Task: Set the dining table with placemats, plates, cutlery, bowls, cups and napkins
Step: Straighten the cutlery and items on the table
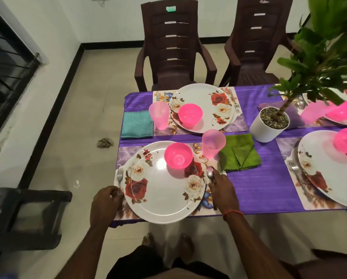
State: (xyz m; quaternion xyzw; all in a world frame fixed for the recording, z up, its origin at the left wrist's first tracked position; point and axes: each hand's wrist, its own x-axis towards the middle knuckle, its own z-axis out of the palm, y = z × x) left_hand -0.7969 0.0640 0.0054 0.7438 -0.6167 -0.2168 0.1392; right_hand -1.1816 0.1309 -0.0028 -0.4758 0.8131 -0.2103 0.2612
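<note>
The near place setting has a floral plate (160,196) on a marbled placemat (128,153), with a pink bowl (178,155) on the plate. A pink cup (212,143) and a folded green napkin (240,154) stand to its right. My left hand (106,200) grips the handle of a fork (119,176) left of the plate. My right hand (223,188) holds a spoon (210,172) right of the plate, with a dark handle showing below the hand.
A far setting has a plate (204,97), pink bowl (190,114), pink cup (159,115) and teal napkin (137,124). A potted plant (269,125) stands mid-table. More settings lie at right. Two brown chairs (172,47) face me; a dark chair (27,214) is at left.
</note>
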